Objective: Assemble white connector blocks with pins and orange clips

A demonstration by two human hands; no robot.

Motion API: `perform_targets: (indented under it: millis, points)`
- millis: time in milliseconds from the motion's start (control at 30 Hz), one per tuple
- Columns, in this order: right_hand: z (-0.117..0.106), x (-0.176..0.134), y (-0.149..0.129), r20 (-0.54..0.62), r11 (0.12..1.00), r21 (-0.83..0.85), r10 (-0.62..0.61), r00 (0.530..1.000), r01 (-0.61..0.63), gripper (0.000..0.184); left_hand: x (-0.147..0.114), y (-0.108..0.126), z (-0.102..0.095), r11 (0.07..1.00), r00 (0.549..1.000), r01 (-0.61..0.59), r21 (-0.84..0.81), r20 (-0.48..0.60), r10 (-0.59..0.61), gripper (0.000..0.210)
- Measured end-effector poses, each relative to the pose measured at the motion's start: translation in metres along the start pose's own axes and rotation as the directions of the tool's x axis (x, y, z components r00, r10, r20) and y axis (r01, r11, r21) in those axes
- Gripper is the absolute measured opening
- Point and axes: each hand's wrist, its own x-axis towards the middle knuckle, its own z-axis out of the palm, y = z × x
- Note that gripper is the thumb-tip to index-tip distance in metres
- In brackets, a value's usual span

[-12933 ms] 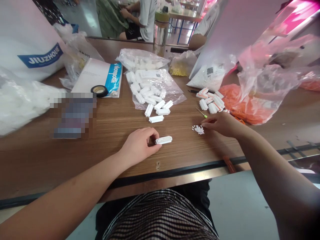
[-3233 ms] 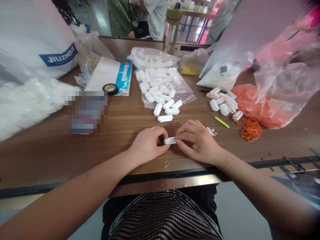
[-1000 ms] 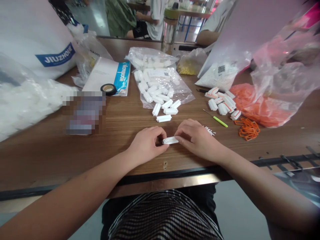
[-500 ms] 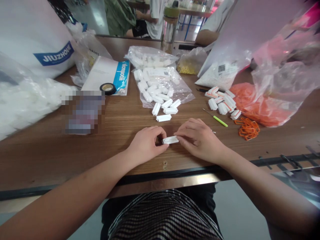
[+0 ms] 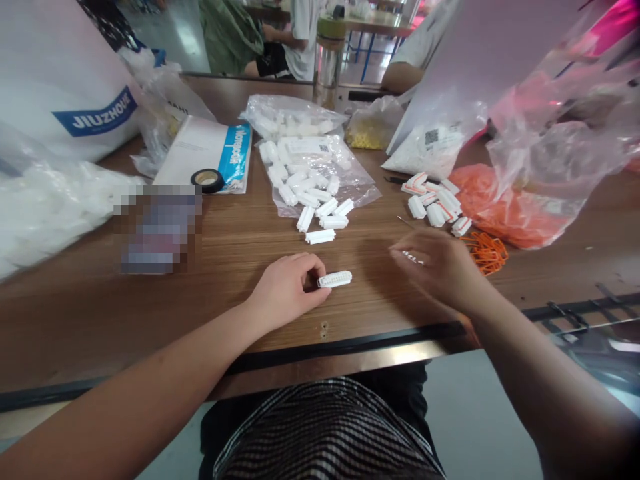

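Between thumb and forefinger, my left hand (image 5: 287, 287) pinches one end of a white plastic connector housing (image 5: 336, 279) with rows of small holes on top. My right hand (image 5: 443, 263) is away to the right, smeared by motion, so its fingers are hard to read. Tiny white pieces (image 5: 413, 257) show on the table by its fingertips. Just beyond the hands lie several loose white housings (image 5: 321, 237). To the right, orange clips (image 5: 487, 252) are partly behind my right hand, near a pile of white housings with orange strips (image 5: 436, 200).
A clear bag of white housings (image 5: 320, 153) lies mid-table. At left are a notebook (image 5: 193, 150), black tape (image 5: 207, 180) and a blurred-out flat object (image 5: 160, 230). A bag of orange parts (image 5: 520, 207) sits at right. A bottle (image 5: 329, 63) stands behind; people sit beyond.
My right hand has let go of the housing's right end and moved right, over where the green-handled pick lay. My left hand still grips the housing. The whole view has shifted slightly.
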Motion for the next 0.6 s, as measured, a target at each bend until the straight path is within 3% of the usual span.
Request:
perform_targets:
  millis: [100,167,300,467,600]
  points:
    - [-0.016,-0.009,0.034,0.041,0.917,-0.197,0.362,0.931,-0.348,0.02,0.0,0.0,0.0,1.0,1.0,0.0,0.0,0.003,0.0,0.012]
    - [-0.021,-0.017,0.05,0.066,0.868,-0.249,0.458,0.887,-0.43,0.021,0.001,0.0,0.0,1.0,1.0,0.0,0.001,0.008,0.0,0.012]
    - [-0.016,-0.03,0.063,0.093,0.881,-0.261,0.431,0.898,-0.396,0.025,0.001,0.002,-0.002,1.0,1.0,-0.001,0.008,0.011,0.001,0.012]
    - [-0.01,-0.028,0.059,0.041,0.895,-0.308,0.351,0.935,-0.323,0.023,0.001,0.002,-0.002,1.0,1.0,-0.002,0.011,0.014,0.002,0.012]
    - [-0.012,-0.024,0.059,0.046,0.896,-0.265,0.38,0.924,-0.355,0.023,0.001,0.0,-0.001,1.0,1.0,-0.001,0.012,0.016,0.001,0.012]
